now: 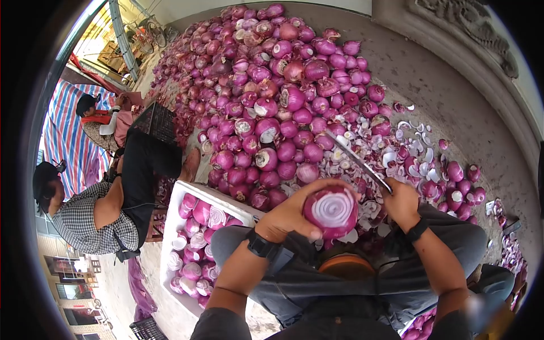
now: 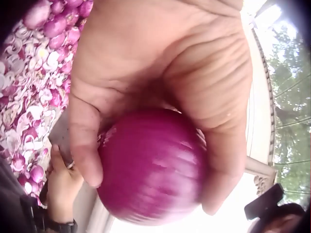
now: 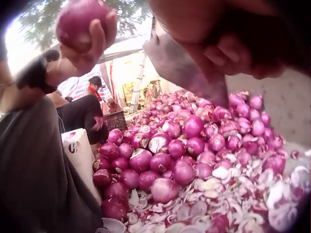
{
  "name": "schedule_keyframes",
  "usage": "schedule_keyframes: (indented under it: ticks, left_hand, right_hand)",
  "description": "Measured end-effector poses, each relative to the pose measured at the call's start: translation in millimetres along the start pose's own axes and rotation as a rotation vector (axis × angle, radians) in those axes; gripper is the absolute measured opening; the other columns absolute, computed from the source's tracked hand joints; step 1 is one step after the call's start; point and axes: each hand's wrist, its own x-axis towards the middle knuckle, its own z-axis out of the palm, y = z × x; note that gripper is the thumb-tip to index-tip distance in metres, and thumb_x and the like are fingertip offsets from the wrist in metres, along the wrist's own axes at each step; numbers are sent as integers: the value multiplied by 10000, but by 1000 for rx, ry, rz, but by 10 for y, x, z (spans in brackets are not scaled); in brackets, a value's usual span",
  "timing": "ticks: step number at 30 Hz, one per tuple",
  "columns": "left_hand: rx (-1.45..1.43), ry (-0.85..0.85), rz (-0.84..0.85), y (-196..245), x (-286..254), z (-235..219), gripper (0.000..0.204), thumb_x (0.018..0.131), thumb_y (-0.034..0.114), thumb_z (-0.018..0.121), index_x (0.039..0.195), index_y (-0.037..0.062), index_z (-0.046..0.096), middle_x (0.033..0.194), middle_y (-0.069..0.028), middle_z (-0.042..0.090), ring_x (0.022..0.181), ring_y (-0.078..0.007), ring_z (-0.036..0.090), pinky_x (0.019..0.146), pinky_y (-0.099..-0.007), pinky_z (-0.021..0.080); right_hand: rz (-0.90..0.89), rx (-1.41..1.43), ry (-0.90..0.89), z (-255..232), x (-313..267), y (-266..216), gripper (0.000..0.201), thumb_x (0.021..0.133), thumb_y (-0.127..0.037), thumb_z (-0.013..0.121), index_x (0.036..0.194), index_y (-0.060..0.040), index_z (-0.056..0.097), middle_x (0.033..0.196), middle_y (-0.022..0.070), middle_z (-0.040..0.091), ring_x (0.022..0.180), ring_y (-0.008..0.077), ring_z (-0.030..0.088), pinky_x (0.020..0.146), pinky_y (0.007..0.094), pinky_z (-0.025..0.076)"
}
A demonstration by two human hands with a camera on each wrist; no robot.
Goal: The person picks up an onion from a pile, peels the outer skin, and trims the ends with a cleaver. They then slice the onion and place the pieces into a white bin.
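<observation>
In the head view my left hand (image 1: 284,216) grips a large red onion (image 1: 334,214). Its cut face, with pale rings, points up at the camera. The left wrist view shows the thumb and fingers on opposite sides of the smooth purple onion (image 2: 153,167). My right hand (image 1: 402,204) holds a knife (image 1: 365,167), its blade pointing away toward the onion pile. Seen from the right wrist, the knife blade (image 3: 187,68) is broad and grey, and the curled fingers (image 3: 233,53) hide the handle. Blade and held onion are apart.
A large heap of red onions (image 1: 294,99) lies ahead on the floor. Onion trimmings (image 1: 416,150) are scattered right of it. A white foam box (image 1: 173,226) with cut onions stands at my left. Two people sit further left, near a dark crate (image 1: 153,122).
</observation>
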Motion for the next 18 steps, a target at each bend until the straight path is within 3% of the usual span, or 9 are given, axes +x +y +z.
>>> schedule_keyframes:
  ticks: [2,4,6,7,9,11,18]
  left_hand:
    - [-49,123,34,-115,4,-116,948,534,167,859,1332,25,368,1333,-214,468,1228,-311,481,1051,-411,359]
    - [-62,128,57,-132,-19,-199,921,578,172,840,1342,40,344,1346,-232,446,1242,-335,466,1056,-422,353]
    - [-173,190,48,-99,-21,-213,954,533,162,854,1341,23,365,1280,-96,490,1202,-214,481,1055,-328,344]
    - [-247,242,122,-137,-14,-215,892,620,103,798,1375,48,325,1291,-108,478,1200,-242,489,1021,-389,402]
    - [-324,277,86,-159,-30,-232,866,660,76,764,1392,65,300,1290,-115,477,1189,-261,499,969,-420,445]
    - [-393,300,48,-168,-25,-266,832,737,26,693,1429,110,238,1300,-125,464,1147,-296,533,809,-462,540]
    - [-314,422,3,-169,2,-292,793,762,31,688,1413,130,247,1331,-124,430,1149,-292,533,818,-462,536]
  right_hand:
    - [183,83,-52,29,-30,24,194,783,-195,626,955,-111,658,669,150,624,648,349,617,594,438,464]
    - [165,107,-1,-17,-19,-33,198,788,-190,627,962,-102,658,676,152,626,646,348,618,587,429,462]
    - [158,143,55,-86,-14,-143,201,793,-185,628,970,-93,659,683,153,628,644,347,618,580,420,459]
    - [141,214,86,-146,-10,-227,205,798,-175,627,982,-92,662,690,154,631,642,342,618,574,408,458]
    - [122,281,117,-201,-21,-331,209,802,-164,626,994,-91,664,698,155,634,640,338,618,567,395,457]
    - [34,365,161,-221,-32,-402,242,783,-102,618,1019,-89,667,717,161,640,637,329,621,572,378,467]
    - [-277,342,296,-386,-25,-551,428,634,-3,626,1051,-91,660,799,155,659,673,313,635,603,364,488]
